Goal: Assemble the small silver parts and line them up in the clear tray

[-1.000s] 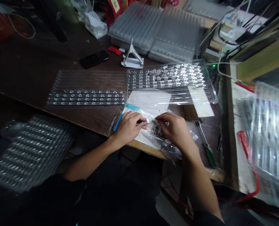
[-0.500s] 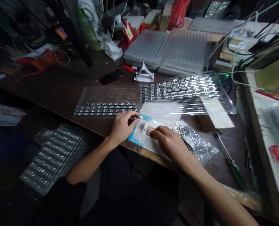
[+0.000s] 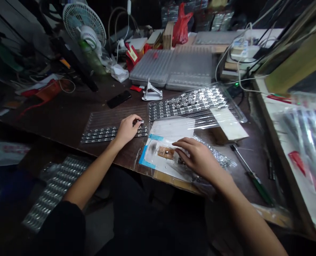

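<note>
Over the nearer rows of the left clear tray, the left hand pinches a small metal part between thumb and fingertips. That tray lies on the dark table, its near rows filled with similar parts and its far rows bare. To the right, the right hand hangs with thumb and fingers apart, close beside a brown block on a white sheet edged with blue tape. Loose metal pieces in a clear plastic bag lie around and beyond that hand. Behind, a second clear tray carries many more parts, and a green-handled screwdriver lies farther right, near a pale box.
</note>
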The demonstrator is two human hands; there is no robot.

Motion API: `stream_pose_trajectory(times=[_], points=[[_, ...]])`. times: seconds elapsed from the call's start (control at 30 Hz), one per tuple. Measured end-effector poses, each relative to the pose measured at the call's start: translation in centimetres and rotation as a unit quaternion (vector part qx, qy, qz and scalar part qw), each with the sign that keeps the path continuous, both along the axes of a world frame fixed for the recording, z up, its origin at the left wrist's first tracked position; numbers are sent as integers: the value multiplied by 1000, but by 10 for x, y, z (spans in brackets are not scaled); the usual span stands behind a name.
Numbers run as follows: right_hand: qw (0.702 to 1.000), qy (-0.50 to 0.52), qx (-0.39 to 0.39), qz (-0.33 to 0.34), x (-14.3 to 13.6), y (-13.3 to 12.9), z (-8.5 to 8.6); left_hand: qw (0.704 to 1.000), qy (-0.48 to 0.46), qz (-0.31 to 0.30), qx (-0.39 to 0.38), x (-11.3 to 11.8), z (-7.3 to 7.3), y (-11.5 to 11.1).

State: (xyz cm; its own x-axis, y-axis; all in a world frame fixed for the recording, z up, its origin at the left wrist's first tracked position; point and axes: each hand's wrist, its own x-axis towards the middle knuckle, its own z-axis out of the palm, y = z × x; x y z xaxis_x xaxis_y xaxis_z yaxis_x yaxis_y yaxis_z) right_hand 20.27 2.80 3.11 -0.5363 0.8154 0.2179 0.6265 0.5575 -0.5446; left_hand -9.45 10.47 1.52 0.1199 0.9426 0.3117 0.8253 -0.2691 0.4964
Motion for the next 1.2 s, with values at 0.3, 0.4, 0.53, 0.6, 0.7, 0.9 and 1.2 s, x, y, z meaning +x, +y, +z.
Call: stream_pose_trajectory(times=[0.3,0.4,0.53,0.6,0.7,0.9,1.2], points=[[993,-72,-91,-5,24,0,14,993,110,-11,-43,-5,2,15],[989,-103,-106,-1,23,-4,13,987,147,-8,-58,-11,7,16],[987,-134,-86,-5,20,-9,12,986,160,-14,-48,-7,16,15],[987,-141,-81,1,17,-11,12,988,149,-28,-39,9,22,15],[981,-155,-115,1,14,-12,11,990,123,-72,-23,51,31,21],[978,-144,-147,13,12,-8,13,971,55,-227,45,170,42,51],[995,-23,-90,29,13,-2,8,953,86,-268,114,257,35,88]])
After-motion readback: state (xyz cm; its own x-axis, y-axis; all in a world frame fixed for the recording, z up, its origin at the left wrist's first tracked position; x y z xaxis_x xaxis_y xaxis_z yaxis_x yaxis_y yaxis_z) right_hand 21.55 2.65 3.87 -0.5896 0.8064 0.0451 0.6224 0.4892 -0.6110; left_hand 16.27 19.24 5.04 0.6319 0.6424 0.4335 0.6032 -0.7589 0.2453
